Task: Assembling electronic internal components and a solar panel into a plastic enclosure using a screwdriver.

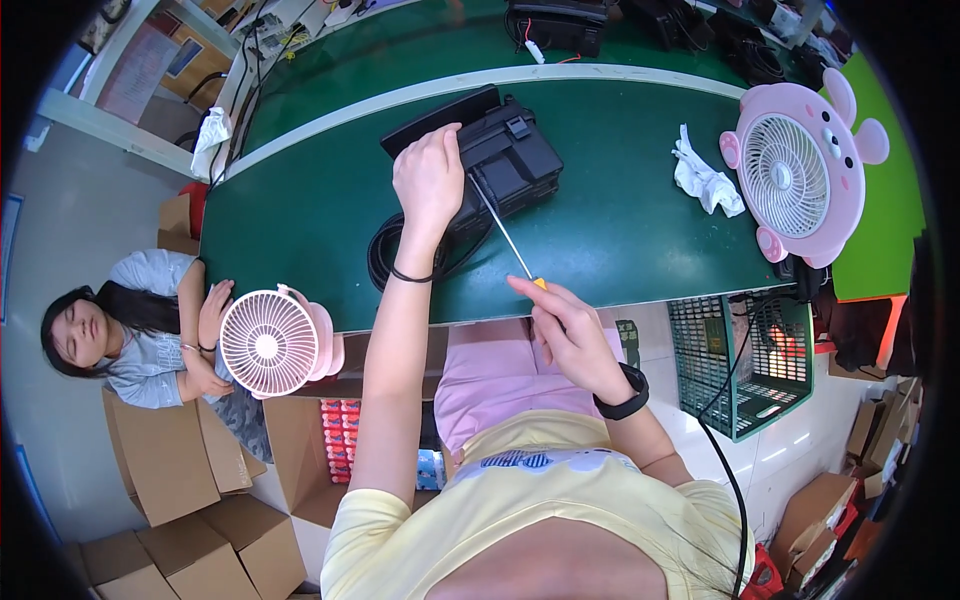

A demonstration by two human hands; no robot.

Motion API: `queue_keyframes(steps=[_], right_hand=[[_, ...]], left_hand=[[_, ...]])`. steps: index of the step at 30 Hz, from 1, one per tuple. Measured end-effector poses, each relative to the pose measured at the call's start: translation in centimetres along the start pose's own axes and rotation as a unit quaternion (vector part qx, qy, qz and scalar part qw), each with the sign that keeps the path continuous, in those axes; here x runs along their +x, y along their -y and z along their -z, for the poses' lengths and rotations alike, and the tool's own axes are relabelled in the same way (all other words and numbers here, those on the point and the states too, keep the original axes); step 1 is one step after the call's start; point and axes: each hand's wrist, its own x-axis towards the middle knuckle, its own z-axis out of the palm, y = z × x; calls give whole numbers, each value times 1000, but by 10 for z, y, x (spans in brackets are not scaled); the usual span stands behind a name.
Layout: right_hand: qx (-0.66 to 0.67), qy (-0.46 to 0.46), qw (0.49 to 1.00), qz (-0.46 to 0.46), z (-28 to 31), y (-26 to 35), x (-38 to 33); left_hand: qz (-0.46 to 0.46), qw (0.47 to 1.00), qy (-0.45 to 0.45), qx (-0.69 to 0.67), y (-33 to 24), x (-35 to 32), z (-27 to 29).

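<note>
On the green desk (pixel 620 230), near the person's edge, a black box-shaped device (pixel 500 160) is lying with a thick black cable (pixel 385 255) coiling out from under its left side. The left hand (pixel 430 180) is pressing down on the device's left part, fingers curling over its top edge, so this grip is clamped on the housing and steadying it. The right hand (pixel 570 330) is hovering just off the desk edge, fingers pinching the yellow handle of a thin screwdriver (pixel 505 235); its grip is closed on that tool. The long metal shaft is slanting up and to the left, and its tip is meeting the device close beside the left hand; whether it is seated in a screw cannot be told.

Judging from this arrangement, the work on the device is under way: the tool is already applied to the housing, and the case appears unopened, with no loose screws or removed panels showing on the desk. How many fasteners are left cannot be told.

A crumpled white cloth (pixel 705 180) is lying well to the right of the device, and a pink round fan (pixel 795 175) is standing beyond it. At the left end of the desk, a second pink fan (pixel 270 340) is standing beside a seated co-worker (pixel 140 330), whose hands are resting near it. Brown cardboard boxes (pixel 170 470) and a green wire basket (pixel 740 360) are sitting below desk level.
</note>
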Motion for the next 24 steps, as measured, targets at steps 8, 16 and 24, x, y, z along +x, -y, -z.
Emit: queue_keyframes(steps=[8, 16, 24], right_hand=[[-212, -50, 969, 118, -13, -17, -2], [241, 65, 964, -91, -1, -14, 4], [657, 49, 734, -168, 11, -19, 4]], left_hand=[[-7, 1000, 0, -10, -1, 0, 1], [-7, 1000, 3, -7, 0, 0, 1], [-9, 1000, 5, -5, -5, 1, 4]])
